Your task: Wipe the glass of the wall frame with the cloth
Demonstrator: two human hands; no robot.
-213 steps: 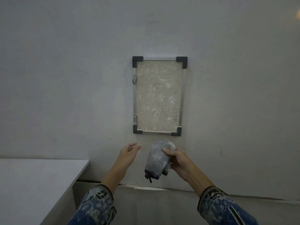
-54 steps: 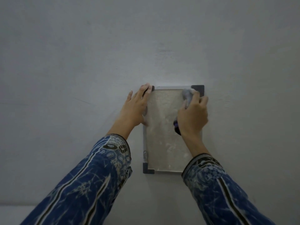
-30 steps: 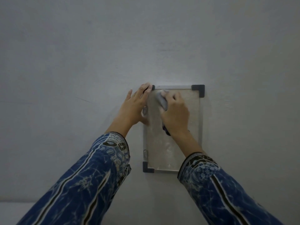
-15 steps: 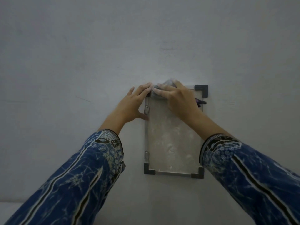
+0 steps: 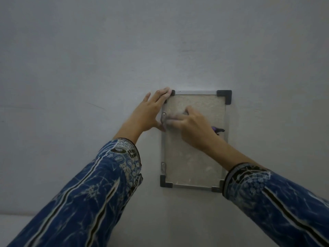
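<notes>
A small wall frame (image 5: pixel 204 92) with a metal rim and black plastic corners hangs on the grey wall; its glass (image 5: pixel 194 164) looks cloudy and speckled. My left hand (image 5: pixel 148 112) lies flat against the frame's upper left corner and left edge, fingers spread. My right hand (image 5: pixel 193 128) presses on the upper left part of the glass, blurred. The grey cloth (image 5: pixel 218 129) is almost wholly hidden under that hand; only a dark purple end sticks out to the right.
A plain grey wall (image 5: pixel 89 68) fills the view. Two metal clips (image 5: pixel 163 167) sit on the frame's left edge. A pale table surface (image 5: pixel 12 221) shows at the bottom left. Both sleeves are blue patterned.
My right hand with the cloth has slid from the frame's top edge down onto the upper left glass. My left hand stays at the upper left corner.
</notes>
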